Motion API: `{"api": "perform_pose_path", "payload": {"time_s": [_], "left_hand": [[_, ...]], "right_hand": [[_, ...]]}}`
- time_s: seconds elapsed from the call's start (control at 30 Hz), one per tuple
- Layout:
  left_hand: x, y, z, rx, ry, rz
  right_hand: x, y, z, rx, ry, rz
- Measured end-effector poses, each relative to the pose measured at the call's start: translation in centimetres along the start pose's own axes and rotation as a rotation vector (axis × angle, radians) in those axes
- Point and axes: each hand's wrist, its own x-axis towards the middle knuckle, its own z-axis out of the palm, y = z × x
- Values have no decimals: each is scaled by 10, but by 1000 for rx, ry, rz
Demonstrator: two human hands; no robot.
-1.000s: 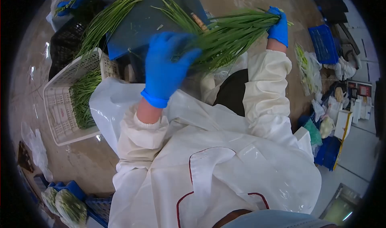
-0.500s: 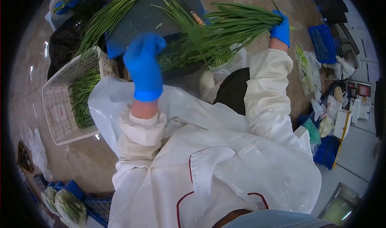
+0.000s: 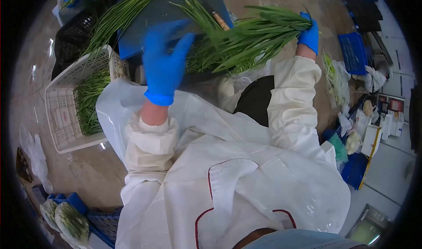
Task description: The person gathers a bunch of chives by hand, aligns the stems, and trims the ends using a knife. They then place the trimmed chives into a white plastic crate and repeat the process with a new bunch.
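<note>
My right hand point(image 3: 310, 34), in a blue glove, is closed around one end of a bunch of garlic chives point(image 3: 263, 31). The long flat leaves fan out leftward over the blue table. My left hand point(image 3: 165, 64), also blue-gloved, is empty, thumb and fingers apart, in front of the table's near edge. It is slightly blurred. A wooden handle point(image 3: 220, 21) sticks up beside the leaves; what it belongs to is hidden. More greens point(image 3: 195, 11) lie left of it. Thin green stalks point(image 3: 125, 16) lie at the table's left side.
A white plastic crate point(image 3: 66, 112) holding cut greens point(image 3: 92, 101) stands at my left. Behind it is a black crate point(image 3: 77, 38). At top left, another person's blue-gloved hand point(image 3: 72, 0) holds greens. Bagged greens point(image 3: 336, 79) and a blue crate point(image 3: 353, 53) are on the right.
My left hand has opened from curled fingers to spread ones. The chives in my right hand have swung slightly, with that hand nearly in place.
</note>
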Motion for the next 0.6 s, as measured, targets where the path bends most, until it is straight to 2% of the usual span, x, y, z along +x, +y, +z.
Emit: {"api": "perform_pose_path", "payload": {"time_s": [0.03,0.13,0.17,0.27,0.33,0.4,0.47,0.53,0.6], "left_hand": [[-1,3,5,-52,-40,21],[1,5,20,376,-244,307],[-1,-2,25,378,-256,392],[-8,3,26,98,-81,233],[-8,5,24,-205,40,-48],[0,-1,6,-405,140,-274],[4,-20,-8,-173,82,-109],[6,-24,-10,79,73,6],[6,-21,-11,356,119,73]], "right_hand": [[-4,-4,5,21,-8,9],[2,0,2,5,-80,37],[8,6,-1,39,-106,63],[24,21,-13,240,-161,175],[2,17,-2,-103,-157,-105],[2,19,-4,-67,-121,-82],[30,29,-22,350,-54,236],[31,32,-33,-85,-194,28],[30,36,-37,-495,-224,-175]]}}
